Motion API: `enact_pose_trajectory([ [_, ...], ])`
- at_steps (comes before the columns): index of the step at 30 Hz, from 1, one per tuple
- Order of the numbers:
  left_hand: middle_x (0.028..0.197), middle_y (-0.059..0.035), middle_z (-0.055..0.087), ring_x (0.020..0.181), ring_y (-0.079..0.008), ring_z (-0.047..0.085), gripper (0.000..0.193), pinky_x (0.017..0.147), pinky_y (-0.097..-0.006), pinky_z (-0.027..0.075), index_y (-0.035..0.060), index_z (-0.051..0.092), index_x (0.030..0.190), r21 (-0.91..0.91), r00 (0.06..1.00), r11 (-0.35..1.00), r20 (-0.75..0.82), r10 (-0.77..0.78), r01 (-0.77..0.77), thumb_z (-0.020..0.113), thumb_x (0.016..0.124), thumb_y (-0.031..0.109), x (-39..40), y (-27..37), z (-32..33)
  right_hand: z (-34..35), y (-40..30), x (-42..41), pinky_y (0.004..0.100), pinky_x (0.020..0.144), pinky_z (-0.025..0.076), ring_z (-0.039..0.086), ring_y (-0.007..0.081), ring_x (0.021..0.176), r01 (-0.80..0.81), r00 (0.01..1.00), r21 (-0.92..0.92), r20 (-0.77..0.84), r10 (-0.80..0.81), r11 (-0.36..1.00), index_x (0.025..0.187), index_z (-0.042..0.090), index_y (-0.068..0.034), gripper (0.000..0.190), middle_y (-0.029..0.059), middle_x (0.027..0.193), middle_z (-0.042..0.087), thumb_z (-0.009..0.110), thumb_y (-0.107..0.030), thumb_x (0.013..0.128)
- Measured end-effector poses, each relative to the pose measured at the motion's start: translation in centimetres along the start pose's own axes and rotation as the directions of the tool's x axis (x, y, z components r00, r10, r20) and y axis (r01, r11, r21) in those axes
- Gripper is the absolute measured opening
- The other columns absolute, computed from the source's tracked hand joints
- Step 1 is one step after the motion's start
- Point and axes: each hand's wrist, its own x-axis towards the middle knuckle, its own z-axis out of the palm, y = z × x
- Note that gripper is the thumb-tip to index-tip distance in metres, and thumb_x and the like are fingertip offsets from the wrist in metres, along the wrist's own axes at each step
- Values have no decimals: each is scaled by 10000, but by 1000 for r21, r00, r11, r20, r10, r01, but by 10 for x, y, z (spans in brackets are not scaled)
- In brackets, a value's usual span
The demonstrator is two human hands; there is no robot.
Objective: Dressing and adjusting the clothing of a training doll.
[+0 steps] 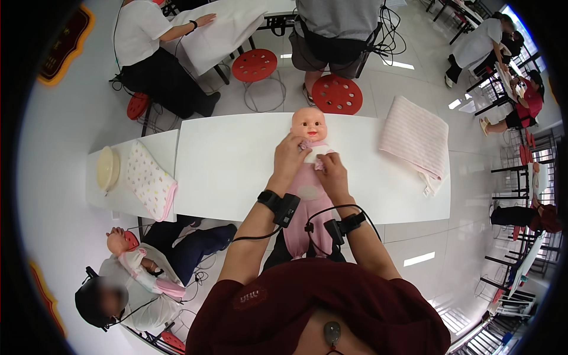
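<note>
A baby doll with a smiling plastic face lies on its back on the white table, head towards the far edge. It wears a pink and white outfit, whose legs hang over the near edge. My left hand is at the doll's neck and shoulder, its fingertips pinching the pink trim of the collar. On the doll's chest, my right hand has thumb and fingers closed on a bit of pink fabric, perhaps a cuff or trim. Both wrists wear black strapped devices with cables.
A folded pink striped towel lies at the table's right. On a side table at left are a patterned cloth and a cream basin. Red stools and people stand beyond. A seated person at lower left holds another doll.
</note>
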Motion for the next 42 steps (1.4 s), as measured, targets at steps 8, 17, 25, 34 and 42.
enact_pose_trajectory([
  [8,967,-135,599,931,-309,614,185,805,-391,514,-2,678,915,218,946,958,303,116,-187,711,750,74,-5,-9,31,32,14,-19,360,788,517,577,293,946,207,973,-204,140,-181,957,1039,580,43,257,152,1006,536,584,-14,788],
  [17,998,-124,596,943,-303,604,250,823,-375,500,-3,676,1017,84,948,989,305,92,-123,695,770,31,-7,-10,23,15,9,-13,361,812,541,595,296,1028,172,977,-178,155,-145,969,1067,601,-19,283,144,1113,554,612,-26,784],
  [25,961,-99,595,928,-291,597,217,803,-378,501,36,691,999,148,962,979,256,96,-137,702,789,91,-7,-8,16,11,16,-2,397,725,551,645,303,894,185,973,-162,172,-156,969,1086,622,-58,287,114,1082,589,682,-68,806],
  [34,924,-101,617,869,-291,599,255,775,-378,504,39,701,1016,117,998,993,59,-37,30,726,791,156,28,-41,-4,-15,47,42,358,675,526,642,270,762,-77,997,-110,11,78,991,1061,663,-46,278,94,941,622,700,-230,856],
  [42,927,-143,724,879,-300,695,319,771,-383,533,57,726,1024,216,874,855,15,-486,471,722,801,285,81,-114,-8,13,137,98,439,770,509,664,379,873,-398,898,-142,143,417,906,988,687,-9,416,204,950,692,655,-405,867],
])
